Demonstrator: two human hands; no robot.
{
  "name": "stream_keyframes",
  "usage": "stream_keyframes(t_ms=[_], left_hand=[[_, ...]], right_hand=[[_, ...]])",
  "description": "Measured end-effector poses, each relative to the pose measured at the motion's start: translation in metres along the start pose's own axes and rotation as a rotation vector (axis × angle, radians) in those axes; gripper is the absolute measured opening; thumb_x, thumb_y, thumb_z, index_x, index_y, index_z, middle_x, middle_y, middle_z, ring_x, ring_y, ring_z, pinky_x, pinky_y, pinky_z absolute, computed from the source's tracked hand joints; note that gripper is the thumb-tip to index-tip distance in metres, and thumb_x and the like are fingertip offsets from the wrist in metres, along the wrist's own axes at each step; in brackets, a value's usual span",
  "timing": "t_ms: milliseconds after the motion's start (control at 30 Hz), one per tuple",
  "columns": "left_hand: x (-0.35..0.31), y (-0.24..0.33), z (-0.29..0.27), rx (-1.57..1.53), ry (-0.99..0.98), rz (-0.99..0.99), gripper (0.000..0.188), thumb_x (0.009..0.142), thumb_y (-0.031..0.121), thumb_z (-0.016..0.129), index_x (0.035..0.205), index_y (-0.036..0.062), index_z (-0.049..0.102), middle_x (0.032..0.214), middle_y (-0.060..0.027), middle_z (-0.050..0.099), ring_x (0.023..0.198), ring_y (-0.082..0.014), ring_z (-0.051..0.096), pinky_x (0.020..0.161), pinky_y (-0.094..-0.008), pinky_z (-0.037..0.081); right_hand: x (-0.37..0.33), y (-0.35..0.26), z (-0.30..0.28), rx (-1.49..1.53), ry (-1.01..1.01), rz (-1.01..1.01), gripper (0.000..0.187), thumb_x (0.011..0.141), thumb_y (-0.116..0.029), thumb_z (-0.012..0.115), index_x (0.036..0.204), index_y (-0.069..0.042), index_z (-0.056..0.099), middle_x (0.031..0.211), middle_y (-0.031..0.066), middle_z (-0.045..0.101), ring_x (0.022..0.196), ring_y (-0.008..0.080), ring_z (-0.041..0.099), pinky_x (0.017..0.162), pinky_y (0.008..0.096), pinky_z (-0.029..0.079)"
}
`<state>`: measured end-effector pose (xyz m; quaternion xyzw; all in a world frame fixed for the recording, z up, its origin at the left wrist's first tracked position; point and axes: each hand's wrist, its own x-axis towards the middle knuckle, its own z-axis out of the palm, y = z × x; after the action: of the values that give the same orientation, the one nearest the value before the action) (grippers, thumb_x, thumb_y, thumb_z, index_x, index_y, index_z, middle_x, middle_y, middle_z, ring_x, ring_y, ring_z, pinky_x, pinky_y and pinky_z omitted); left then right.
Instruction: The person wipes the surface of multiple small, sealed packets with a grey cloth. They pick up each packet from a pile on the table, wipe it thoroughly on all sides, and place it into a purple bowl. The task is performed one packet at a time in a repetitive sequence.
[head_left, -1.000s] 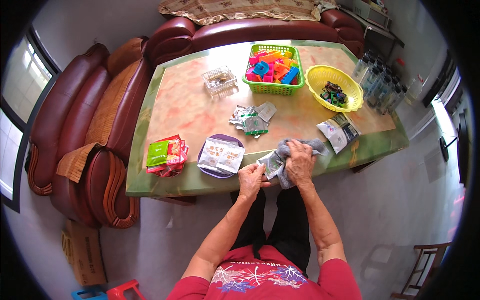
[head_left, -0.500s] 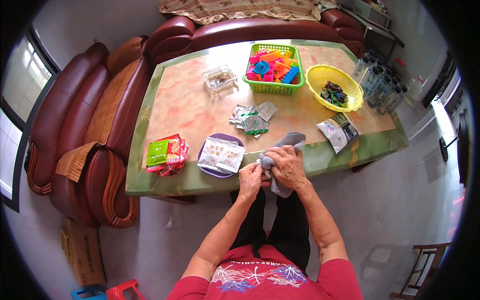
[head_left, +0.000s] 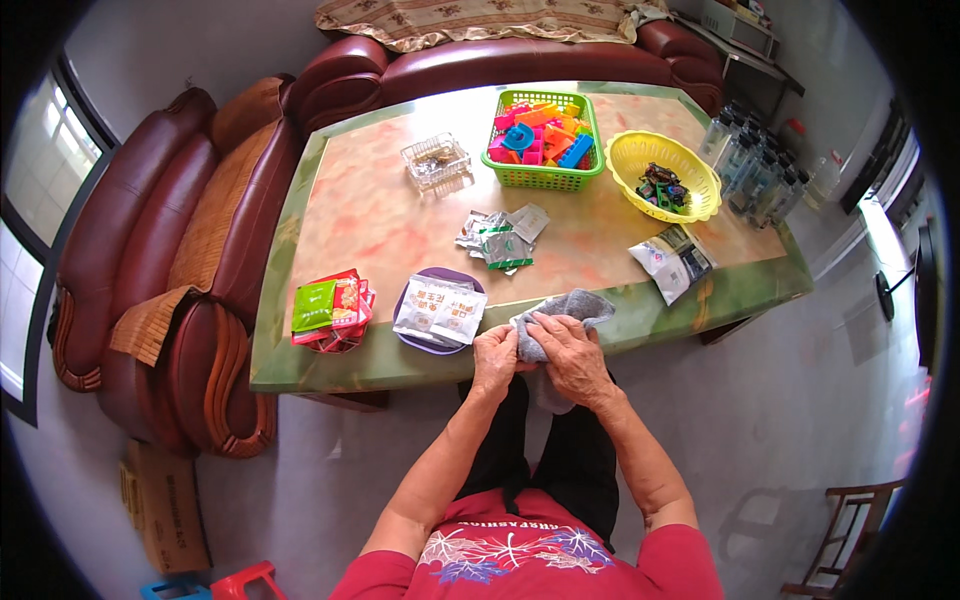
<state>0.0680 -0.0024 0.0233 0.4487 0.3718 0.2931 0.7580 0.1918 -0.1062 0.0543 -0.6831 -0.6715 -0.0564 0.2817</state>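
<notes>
Just over the near edge of the table, a grey cloth [head_left: 588,306] is bunched up, and its lower part hangs down above my knees. My right hand [head_left: 572,362] is closed over it, with the fingers pressing it from above. Close against the cloth's left side, my left hand [head_left: 494,362] has its fingers curled in a pinch. What it grips is hidden by the cloth and my own fingers. White packets [head_left: 440,312] lie in a purple dish [head_left: 430,347] to the left of my hands.
Red and green packets [head_left: 332,312] sit at the table's left. Silver sachets [head_left: 502,240], a clear box [head_left: 436,162], a green basket [head_left: 545,178] of colourful blocks, a yellow bowl [head_left: 625,160] with small toys, a white packet [head_left: 672,262] and several bottles [head_left: 755,170] stand farther off.
My right hand has shifted down slightly over the cloth, whose top has spread and dropped. The small white piece seen between my hands before is now covered.
</notes>
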Motion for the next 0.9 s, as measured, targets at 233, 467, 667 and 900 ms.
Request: stream_keyframes(t_ms=[233,467,667,900], left_hand=[[-0.005,0.004,0.007,0.002,0.018,-0.006,0.02,0.098,0.018,0.057,0.095,-0.0005,0.064,0.084,-0.0051,0.067,0.063,-0.0106,0.065,0.051,-0.0252,0.059],[-0.024,0.003,0.004,0.081,-0.047,0.088,0.019,0.097,0.017,0.059,0.1,-0.0006,0.063,0.086,-0.0056,0.068,0.069,-0.0119,0.066,0.057,-0.0277,0.058],[-0.042,0.075,-0.023,0.335,0.12,0.27,0.019,0.098,0.017,0.057,0.105,0.0022,0.067,0.084,0.0002,0.068,0.072,-0.0059,0.062,0.055,-0.022,0.051],[0.04,0.122,-0.105,0.686,0.094,0.409,0.025,0.095,0.017,0.058,0.101,-0.005,0.068,0.08,-0.0077,0.07,0.071,-0.0108,0.062,0.066,-0.0298,0.051]], right_hand=[[-0.018,0.02,-0.015,-0.088,-0.021,0.098,0.052,0.07,-0.008,0.064,0.122,-0.012,0.062,0.135,0.0013,0.056,0.12,0.0231,0.05,0.095,0.0441,0.039],[-0.015,0.043,-0.01,-0.083,0.101,0.313,0.049,0.07,-0.007,0.063,0.118,-0.014,0.063,0.131,-0.0004,0.057,0.118,0.0246,0.049,0.095,0.0443,0.041],[-0.019,0.041,-0.006,-0.141,0.119,0.32,0.047,0.07,-0.009,0.065,0.117,-0.016,0.063,0.129,-0.0012,0.057,0.118,0.0246,0.049,0.094,0.0448,0.041],[-0.015,0.036,-0.005,-0.148,0.151,0.345,0.047,0.07,-0.01,0.065,0.116,-0.016,0.063,0.128,-0.002,0.058,0.117,0.0239,0.049,0.094,0.044,0.04]])
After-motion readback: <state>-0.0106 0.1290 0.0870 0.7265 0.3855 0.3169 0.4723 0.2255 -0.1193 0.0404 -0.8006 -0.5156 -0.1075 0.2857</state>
